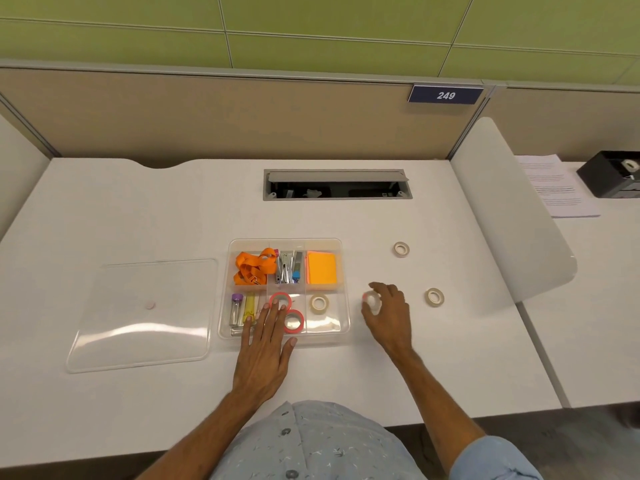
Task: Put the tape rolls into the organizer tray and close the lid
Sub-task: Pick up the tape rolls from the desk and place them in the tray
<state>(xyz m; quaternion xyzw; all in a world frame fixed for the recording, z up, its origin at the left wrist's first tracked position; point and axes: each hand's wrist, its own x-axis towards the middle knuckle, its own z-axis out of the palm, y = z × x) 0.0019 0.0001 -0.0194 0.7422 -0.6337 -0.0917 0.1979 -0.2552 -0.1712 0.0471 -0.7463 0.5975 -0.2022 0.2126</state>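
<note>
A clear organizer tray (341, 329) sits mid-desk with its clear lid (142, 317) lying flat to its left. Two pink tape rolls (280, 300) (294, 321) lie in the front middle compartment, a beige roll (319, 304) in the front right one. My left hand (265, 348) rests flat, fingers spread, over the tray's front edge, fingertips touching the pink rolls. My right hand (384, 313) is just right of the tray, curled around a pink-edged tape roll (370, 300). Two more beige rolls (401, 249) (434, 297) lie on the desk further right.
The tray's back compartments hold an orange lanyard (251, 266), a stapler (285, 268) and orange sticky notes (322, 268); small vials (242, 308) fill the front left. An open cable slot (337, 185) lies behind. A white divider (512, 209) bounds the right side.
</note>
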